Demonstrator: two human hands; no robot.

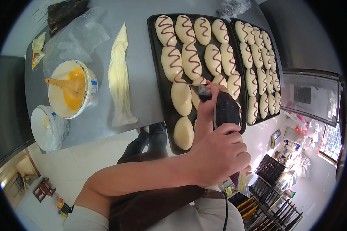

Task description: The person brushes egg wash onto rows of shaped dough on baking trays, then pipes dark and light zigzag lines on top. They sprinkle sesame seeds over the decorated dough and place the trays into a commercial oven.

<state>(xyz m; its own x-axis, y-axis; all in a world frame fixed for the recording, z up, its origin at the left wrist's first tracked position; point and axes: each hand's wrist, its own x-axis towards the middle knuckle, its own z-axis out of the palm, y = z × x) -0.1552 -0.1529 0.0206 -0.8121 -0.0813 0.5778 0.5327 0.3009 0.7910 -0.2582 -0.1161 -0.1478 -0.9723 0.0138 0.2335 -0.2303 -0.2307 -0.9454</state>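
Note:
My left hand, its forearm crossing from the lower left, is wrapped round the rear of a piping bag filled with dark purple paste. Nearer the nozzle, my right hand is closed on the same bag; its forearm is partly hidden under the left hand. The tip meets a plain oval dough roll on a black baking tray. Wavy purple lines run over the rolls farther up, such as this striped roll. Closer to me, another plain roll lies on the tray. My hands cover some rolls.
A second black tray of striped rolls stands at the right. Left lie a pale-filled piping bag, a tub with yellow liquid and a wooden brush, a plastic-covered tub and clear plastic. A rack stands lower right.

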